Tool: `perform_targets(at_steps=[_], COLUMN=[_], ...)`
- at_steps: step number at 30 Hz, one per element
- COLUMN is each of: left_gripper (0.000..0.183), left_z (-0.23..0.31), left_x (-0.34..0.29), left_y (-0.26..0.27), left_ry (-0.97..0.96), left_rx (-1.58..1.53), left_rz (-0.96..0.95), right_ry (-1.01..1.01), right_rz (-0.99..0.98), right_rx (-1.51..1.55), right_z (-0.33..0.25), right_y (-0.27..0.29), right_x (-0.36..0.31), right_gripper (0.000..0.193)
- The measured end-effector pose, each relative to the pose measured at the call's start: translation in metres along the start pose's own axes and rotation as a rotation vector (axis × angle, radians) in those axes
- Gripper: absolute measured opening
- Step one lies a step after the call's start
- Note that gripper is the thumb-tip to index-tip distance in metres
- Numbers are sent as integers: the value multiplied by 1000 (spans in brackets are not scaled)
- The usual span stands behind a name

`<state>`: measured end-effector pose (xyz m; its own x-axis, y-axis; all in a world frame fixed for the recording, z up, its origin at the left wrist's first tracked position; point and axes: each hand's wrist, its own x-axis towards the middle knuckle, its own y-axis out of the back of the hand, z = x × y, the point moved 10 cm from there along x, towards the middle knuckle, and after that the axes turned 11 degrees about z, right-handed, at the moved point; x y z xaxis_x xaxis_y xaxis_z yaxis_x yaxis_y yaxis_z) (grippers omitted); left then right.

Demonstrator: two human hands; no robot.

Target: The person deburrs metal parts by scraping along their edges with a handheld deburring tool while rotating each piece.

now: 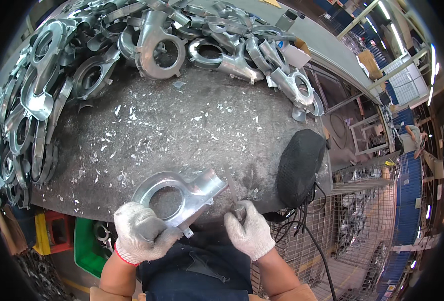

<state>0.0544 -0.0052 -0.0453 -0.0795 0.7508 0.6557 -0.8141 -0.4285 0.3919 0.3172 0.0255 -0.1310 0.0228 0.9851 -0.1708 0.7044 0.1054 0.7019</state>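
Note:
Wrapped in a white knit glove, my left hand (144, 232) grips the ring end of a shiny cast-metal housing (200, 193), a round ring with a short spout. The housing is held just above the table's near edge, its spout pointing right. In my right hand (249, 230), also gloved, is a thin flat file-like tool (231, 186), its narrow strip standing up beside the spout's mouth. Its exact kind is blurred, and the fingers cover its lower end. I cannot tell whether it touches the metal.
Similar castings (157, 45) are heaped along the table's far and left sides. Metal shavings litter the grey tabletop (182, 133). A black mesh-covered object (302, 168) stands at the right edge, cables beside it. Below are a green bin (84, 251), a red crate (60, 232) and a wire cage (347, 236).

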Motion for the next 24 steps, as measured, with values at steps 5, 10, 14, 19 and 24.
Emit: perform_targets(at_steps=[5,10,14,19,24], left_gripper=[47,48,46,48,43], left_z=[5,10,16,26,35], left_x=[-8,-8,-14,-15,-7], left_y=[-4,-8,-14,-30,-38], left_ry=[-56,-60,-55,-17,-8], left_rx=[76,94,152,208,211], left_rz=[-76,-62,-95,-79,-74], right_ry=[28,-33,-475,271,158], right_rz=[-31,-428,-842,-85,305], right_rx=[-16,299,643,24,-284], right_z=[-3,12,31,-23,-14], right_y=[-2,-38,-50,-14,13], right_x=[-3,-17,-36,-20,-15], right_gripper=[41,31,29,31,35])
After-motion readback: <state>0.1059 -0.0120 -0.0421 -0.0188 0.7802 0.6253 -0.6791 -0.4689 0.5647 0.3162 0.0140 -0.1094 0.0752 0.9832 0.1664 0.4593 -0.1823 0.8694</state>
